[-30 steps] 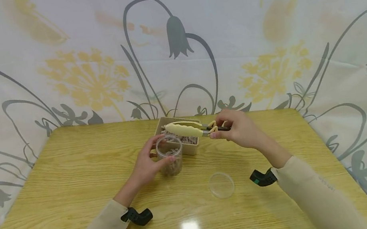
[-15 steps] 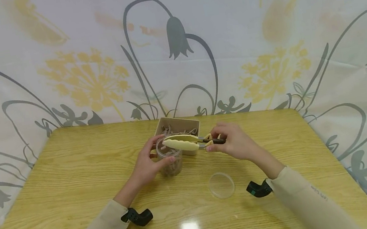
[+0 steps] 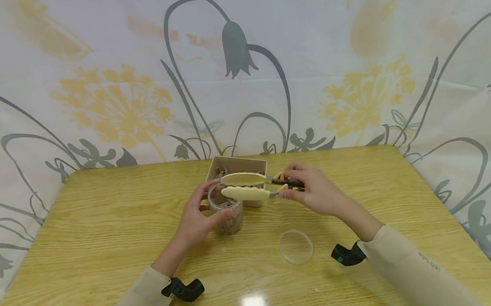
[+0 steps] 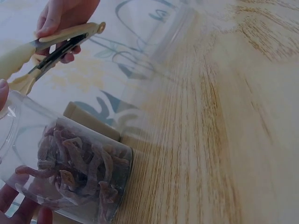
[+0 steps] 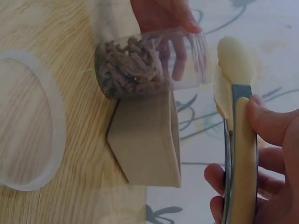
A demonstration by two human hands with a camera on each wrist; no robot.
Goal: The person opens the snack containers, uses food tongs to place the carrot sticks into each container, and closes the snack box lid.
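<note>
My left hand (image 3: 195, 221) grips a clear plastic jar (image 3: 229, 223) round its upper part, near the rim. Brown dried strips (image 4: 79, 163) fill its lower part. My right hand (image 3: 312, 190) holds a pair of tongs (image 3: 252, 193) with cream scalloped heads and cream-and-dark handles. Over the jar's mouth, the tongs' heads stand apart with no strip between them. Directly behind the jar is a beige rectangular box (image 3: 247, 163) with more brown strips inside; the tongs and jar hide part of it.
A round clear lid (image 3: 296, 247) lies flat on the wooden table (image 3: 137, 203), in front of the box and right of the jar. A curtain (image 3: 231, 68) printed with grey and yellow flowers hangs along the table's back edge.
The tongs went from over the box leftward and nearer to above the jar's mouth, with a strip at their tips midway. Now their heads have spread apart. The left hand and jar stayed put.
</note>
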